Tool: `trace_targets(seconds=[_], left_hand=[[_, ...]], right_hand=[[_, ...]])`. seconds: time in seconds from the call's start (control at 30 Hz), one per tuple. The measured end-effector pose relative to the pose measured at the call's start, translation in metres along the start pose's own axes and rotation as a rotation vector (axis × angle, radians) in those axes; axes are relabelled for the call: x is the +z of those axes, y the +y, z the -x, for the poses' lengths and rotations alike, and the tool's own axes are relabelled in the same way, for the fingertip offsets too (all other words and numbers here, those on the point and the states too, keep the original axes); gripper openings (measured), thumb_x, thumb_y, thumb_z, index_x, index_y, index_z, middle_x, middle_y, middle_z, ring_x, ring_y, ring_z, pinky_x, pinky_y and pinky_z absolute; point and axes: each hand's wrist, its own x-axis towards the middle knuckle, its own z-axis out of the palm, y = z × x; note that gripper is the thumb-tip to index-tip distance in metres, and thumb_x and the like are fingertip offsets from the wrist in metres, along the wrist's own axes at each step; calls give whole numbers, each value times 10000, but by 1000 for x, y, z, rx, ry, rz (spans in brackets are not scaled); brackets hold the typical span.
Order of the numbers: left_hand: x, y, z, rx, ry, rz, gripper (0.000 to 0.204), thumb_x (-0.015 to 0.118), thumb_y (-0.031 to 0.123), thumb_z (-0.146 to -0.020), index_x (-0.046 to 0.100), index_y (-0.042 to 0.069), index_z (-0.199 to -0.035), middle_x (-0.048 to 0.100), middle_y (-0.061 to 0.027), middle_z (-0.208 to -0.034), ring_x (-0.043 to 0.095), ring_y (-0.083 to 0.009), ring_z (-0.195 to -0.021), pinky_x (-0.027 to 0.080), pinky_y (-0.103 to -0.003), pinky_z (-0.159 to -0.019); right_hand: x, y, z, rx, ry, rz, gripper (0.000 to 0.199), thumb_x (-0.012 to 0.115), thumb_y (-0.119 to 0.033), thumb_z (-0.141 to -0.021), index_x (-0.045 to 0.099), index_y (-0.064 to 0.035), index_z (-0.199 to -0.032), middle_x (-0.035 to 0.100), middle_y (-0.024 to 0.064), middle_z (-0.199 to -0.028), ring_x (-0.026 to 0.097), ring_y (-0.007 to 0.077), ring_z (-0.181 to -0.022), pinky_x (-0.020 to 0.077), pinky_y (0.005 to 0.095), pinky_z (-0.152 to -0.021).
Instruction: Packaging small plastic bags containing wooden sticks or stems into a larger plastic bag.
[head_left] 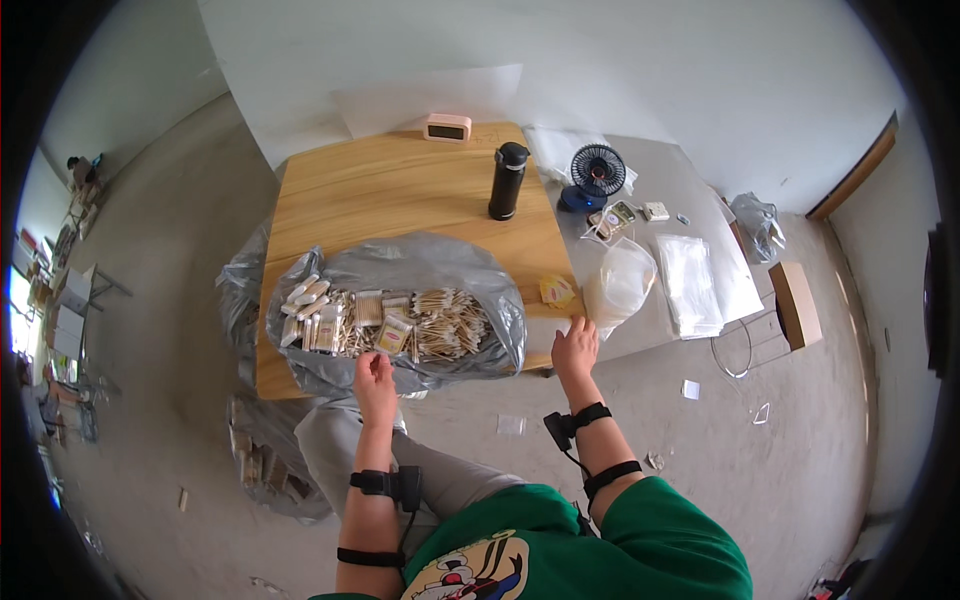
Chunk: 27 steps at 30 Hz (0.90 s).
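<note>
A grey plastic bag (420,262) lies spread open on the wooden table, full of loose cotton swabs (455,322) and small packs of swabs (324,328). One pack with a yellow label (394,334) rests on top near the middle. My left hand (375,388) is at the bag's near edge, its fingers curled together; anything inside them is hidden. My right hand (575,350) reaches over the near edge of the table joint, fingers stretched out and apart. Just beyond it are yellow cards (556,291) and a translucent white plastic bag (622,280).
A black bottle (508,182), a pink clock (447,128) and a small fan (597,172) stand farther back. Flat clear bags (688,285) lie on the grey table at right. Another filled bag (275,470) sits on the floor beside my leg; a cardboard box (797,306) is at right.
</note>
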Motion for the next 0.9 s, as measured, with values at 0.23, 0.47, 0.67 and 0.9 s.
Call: trace_targets(seconds=[0.23, 0.47, 0.67, 0.9], left_hand=[[-3, -22, -39, 397, 56, -570, 186, 637, 102, -796, 531, 28, -929, 570, -137, -877, 565, -333, -810, 455, -414, -700], [13, -21, -52, 361, -146, -710, 383, 702, 122, -733, 467, 49, -1027, 541, -158, -986, 516, -362, -967, 423, -443, -805], [32, -14, -51, 286, -145, -760, 430, 729, 129, -694, 463, 45, -1021, 553, -142, -938, 544, -339, -932, 431, -435, -791], [11, -17, -55, 288, 60, -316, 357, 683, 117, -745, 470, 1, -1006, 556, -163, -902, 564, -342, -836, 451, -415, -726]], right_hand=[[3, -23, 15, -613, -182, 289, 524, 516, -198, -822, 423, -78, -1323, 306, 141, -1438, 232, 317, -1352, 165, 503, -1093], [33, -6, 20, -575, -318, 346, 480, 419, -241, -869, 422, -110, -1331, 273, 101, -1469, 197, 273, -1378, 91, 495, -1114], [28, -10, 21, -558, -336, 384, 466, 422, -247, -868, 446, -125, -1317, 256, 94, -1479, 183, 267, -1384, 87, 501, -1112], [11, -18, -2, -555, 12, -99, 356, 616, -84, -767, 563, -63, -1119, 539, 136, -1194, 435, 325, -1189, 360, 436, -976]])
